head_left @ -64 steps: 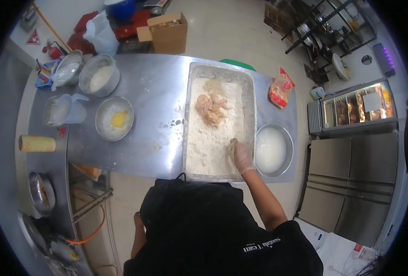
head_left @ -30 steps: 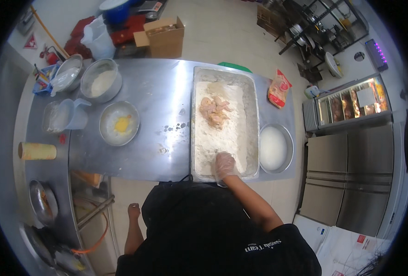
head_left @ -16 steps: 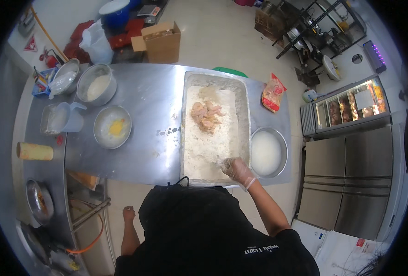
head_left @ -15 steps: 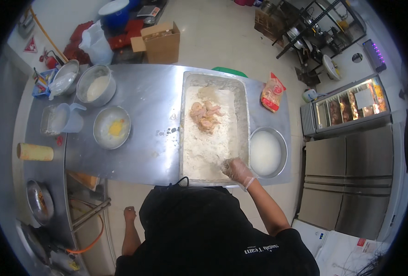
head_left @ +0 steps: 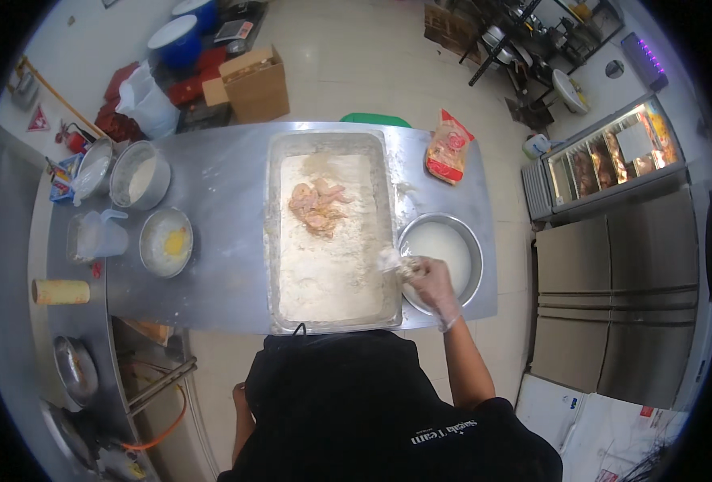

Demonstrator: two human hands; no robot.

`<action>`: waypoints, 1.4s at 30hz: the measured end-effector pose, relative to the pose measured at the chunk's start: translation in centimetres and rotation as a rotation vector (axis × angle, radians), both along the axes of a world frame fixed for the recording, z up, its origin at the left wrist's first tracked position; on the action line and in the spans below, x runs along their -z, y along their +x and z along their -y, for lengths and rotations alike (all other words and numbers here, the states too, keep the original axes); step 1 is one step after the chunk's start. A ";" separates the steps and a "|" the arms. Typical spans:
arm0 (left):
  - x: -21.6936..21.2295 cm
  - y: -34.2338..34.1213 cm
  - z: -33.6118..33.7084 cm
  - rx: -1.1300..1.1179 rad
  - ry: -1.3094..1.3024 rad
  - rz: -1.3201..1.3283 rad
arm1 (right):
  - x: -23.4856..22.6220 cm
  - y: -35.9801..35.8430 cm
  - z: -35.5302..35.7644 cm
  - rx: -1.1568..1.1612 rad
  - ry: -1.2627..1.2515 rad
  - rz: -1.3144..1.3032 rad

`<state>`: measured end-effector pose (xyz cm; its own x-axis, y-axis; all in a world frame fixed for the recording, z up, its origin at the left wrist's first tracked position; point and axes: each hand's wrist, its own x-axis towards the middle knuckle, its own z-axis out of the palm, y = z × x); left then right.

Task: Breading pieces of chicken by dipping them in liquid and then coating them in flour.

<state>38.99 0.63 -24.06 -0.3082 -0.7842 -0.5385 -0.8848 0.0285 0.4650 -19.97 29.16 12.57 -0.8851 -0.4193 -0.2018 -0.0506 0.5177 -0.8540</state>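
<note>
My right hand, in a clear plastic glove, is above the near left rim of a round metal pan of cloudy white liquid. Its fingers are closed on a white flour-coated piece that juts out over the tray's right rim; its exact kind is hard to make out. Left of the hand is a long metal tray with a bed of flour. Several raw chicken pieces are heaped on the flour toward the far end. My left hand hangs below the table beside my body, its fingers mostly hidden.
A red and clear packet lies beyond the round pan. On the left side of the table stand a bowl with yellow contents, a deep pot and a plastic jug. A cardboard box rests past the far edge.
My right hand has lifted out of the flour at the tray's near right corner and moved toward the round pan, with a white piece showing in its fingers. The whole view has shifted.
</note>
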 end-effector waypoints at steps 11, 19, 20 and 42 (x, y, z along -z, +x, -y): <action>-7.5 -2.7 -6.8 -0.236 0.168 -0.214 | 12.7 -4.8 -11.0 0.216 0.228 -0.089; -9.4 -6.2 -10.9 -0.052 0.115 -0.128 | 14.2 -4.3 -12.1 -0.045 0.539 -0.258; -9.4 -6.6 -11.0 -0.043 0.115 -0.124 | 14.6 -4.0 -12.8 -0.031 0.397 -0.354; -8.4 -5.7 -3.4 0.042 0.103 -0.133 | -0.6 -1.8 -3.2 0.154 0.134 -0.374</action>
<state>33.24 4.00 -15.66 -0.4135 -0.7116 -0.5680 -0.8145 0.0103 0.5801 -21.79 32.36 13.19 -0.9578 -0.2688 0.1017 -0.2580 0.6484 -0.7163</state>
